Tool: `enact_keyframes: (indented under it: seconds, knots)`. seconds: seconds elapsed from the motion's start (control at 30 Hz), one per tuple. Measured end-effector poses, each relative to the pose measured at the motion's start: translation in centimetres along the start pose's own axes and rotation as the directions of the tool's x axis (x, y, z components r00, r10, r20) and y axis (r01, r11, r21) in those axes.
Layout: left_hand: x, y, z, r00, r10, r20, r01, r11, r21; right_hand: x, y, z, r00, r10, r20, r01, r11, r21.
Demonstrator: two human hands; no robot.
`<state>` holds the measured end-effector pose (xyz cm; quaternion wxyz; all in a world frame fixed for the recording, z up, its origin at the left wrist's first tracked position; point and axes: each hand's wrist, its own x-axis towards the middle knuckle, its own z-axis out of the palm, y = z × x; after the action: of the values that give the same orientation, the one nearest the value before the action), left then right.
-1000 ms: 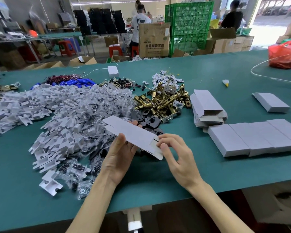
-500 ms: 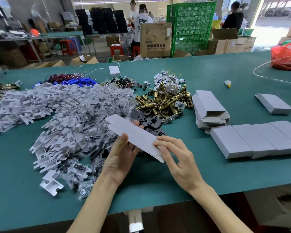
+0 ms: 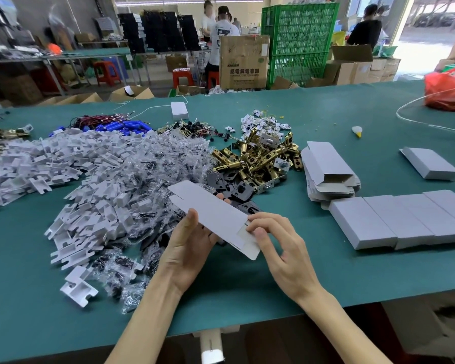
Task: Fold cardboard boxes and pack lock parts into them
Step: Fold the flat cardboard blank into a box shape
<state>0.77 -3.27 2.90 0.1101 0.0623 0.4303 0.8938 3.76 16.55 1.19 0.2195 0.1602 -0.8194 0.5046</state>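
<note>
Right hand (image 3: 286,256) has slid onto the near flap of the flat cardboard box (image 3: 210,214) and pinches it. Left hand (image 3: 189,248) grips the box from beneath, at 6 o'clock from the brass latches (image 3: 258,158).

Matt, smooth pale cardboard for the flat box blank (image 3: 213,214) and the folded boxes (image 3: 405,222) near the right edge of the table (image 3: 326,279). Glossy brass-coloured metal on the latch parts (image 3: 258,158), matt black on the plates (image 3: 237,190), shiny crinkled clear plastic in the bags (image 3: 153,174). Dull green, felt-like covering over the tabletop.

Red bag (image 3: 447,88), green crates (image 3: 300,30)
</note>
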Motion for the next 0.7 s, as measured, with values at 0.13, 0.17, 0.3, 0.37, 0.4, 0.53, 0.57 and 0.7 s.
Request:
enact_keyframes:
  seconds: [0.13, 0.17, 0.3, 0.37, 0.4, 0.53, 0.57, 0.7]
  knots:
    - [0.07, -0.06, -0.10, 0.999, -0.013, -0.031, 0.012, 0.999, -0.030, -0.02, 0.01, -0.04, 1.000, -0.002, 0.017, 0.002, 1.000, -0.001]
    - [0.10, -0.05, -0.12, 0.999, -0.010, -0.035, 0.009, 0.999, -0.031, -0.02, 0.01, -0.05, 1.000, -0.006, 0.022, 0.006, 1.000, -0.004]
    - [0.14, -0.08, 0.01, 0.999, -0.011, -0.039, 0.011, 1.000, -0.014, -0.07, 0.01, -0.10, 0.999, -0.011, 0.042, 0.011, 1.000, -0.005]
    - [0.17, -0.12, 0.05, 0.999, -0.010, -0.046, 0.009, 1.000, -0.016, -0.05, 0.01, -0.11, 0.999, -0.005, 0.047, 0.005, 1.000, 0.001]
    - [0.18, -0.11, 0.06, 0.999, -0.008, -0.051, 0.007, 1.000, -0.017, -0.05, 0.01, -0.13, 0.999, -0.002, 0.046, 0.002, 1.000, 0.007]
    - [0.33, -0.05, 0.05, 0.998, -0.008, -0.060, 0.007, 1.000, -0.021, -0.02, 0.10, -0.19, 1.000, -0.009, 0.030, 0.008, 1.000, 0.014]
    - [0.39, -0.07, -0.04, 0.998, -0.011, -0.056, 0.009, 0.999, -0.035, 0.00, 0.11, -0.17, 1.000, -0.011, 0.029, 0.010, 1.000, 0.012]
    - [0.52, -0.16, -0.17, 0.999, -0.013, -0.048, 0.012, 1.000, -0.011, 0.02, 0.15, -0.13, 0.999, -0.009, 0.039, 0.009, 1.000, 0.018]
